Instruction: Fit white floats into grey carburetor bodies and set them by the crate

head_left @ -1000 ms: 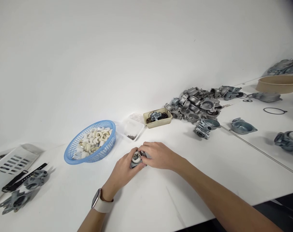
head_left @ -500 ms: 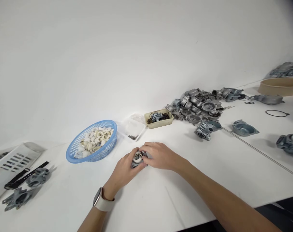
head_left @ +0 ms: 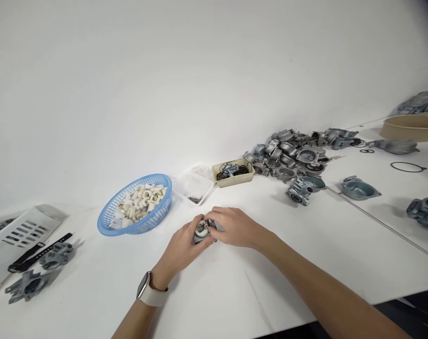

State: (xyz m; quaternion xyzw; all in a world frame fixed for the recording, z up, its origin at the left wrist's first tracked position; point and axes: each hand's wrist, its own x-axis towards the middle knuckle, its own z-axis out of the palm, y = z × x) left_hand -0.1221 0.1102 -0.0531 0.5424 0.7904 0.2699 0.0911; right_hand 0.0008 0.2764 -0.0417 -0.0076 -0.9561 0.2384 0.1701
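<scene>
Between my hands, low over the white table, is a grey metal carburetor body with a white plastic float set in its upward-facing side. My left hand wraps round its left and near side, thumb along the front edge. My right hand closes on the right side, its fingertips at the float. Whether those fingertips pinch a small part is hidden. A blue basket of white floats stands to the left, beyond my left hand. Just behind my hands is a clear tray with thin metal pins.
A cream box holds black rings and a metal part. Grey metal bowls are heaped at the back right. A carburetor body and a loose bowl lie nearer. At left are a white basket, a black strap and carburetor bodies.
The camera view has shifted slightly. Both hands keep nearly the same hold on the carburetor body, with only a slight movement of the right fingers at the float.
</scene>
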